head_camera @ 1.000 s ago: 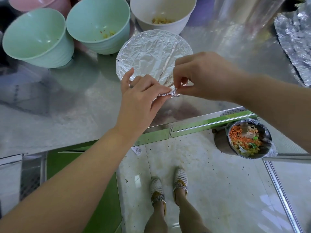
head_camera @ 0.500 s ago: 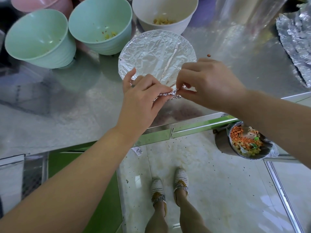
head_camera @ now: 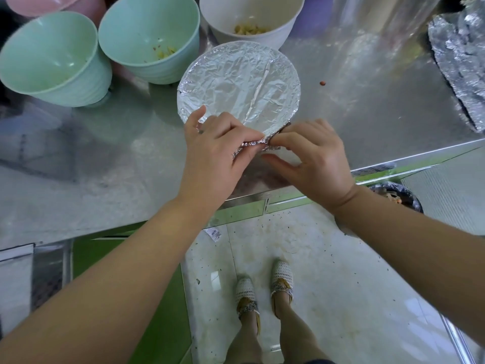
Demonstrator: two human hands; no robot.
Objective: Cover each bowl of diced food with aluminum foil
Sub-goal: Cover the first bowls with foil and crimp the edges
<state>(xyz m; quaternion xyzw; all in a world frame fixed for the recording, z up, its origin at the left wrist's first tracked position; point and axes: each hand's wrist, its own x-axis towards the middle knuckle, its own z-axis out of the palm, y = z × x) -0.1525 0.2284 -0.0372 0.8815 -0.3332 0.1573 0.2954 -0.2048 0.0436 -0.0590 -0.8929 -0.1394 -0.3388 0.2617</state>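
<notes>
A bowl covered with crinkled aluminum foil stands on the steel counter near its front edge. My left hand pinches a folded flap of that foil at the bowl's near rim. My right hand grips the same flap from the right, fingertips touching the foil. Behind it stand two mint green bowls, the second with a few food bits, and a white bowl with diced yellow food, all uncovered.
A pink bowl sits at the far left corner. Loose crumpled foil lies at the right edge of the counter. A lined bin with food scraps stands on the floor below the counter's edge, by my right forearm.
My right hand has slid toward me and down around the near rim, folding the foil flap. The left hand has stayed pinching the flap.
</notes>
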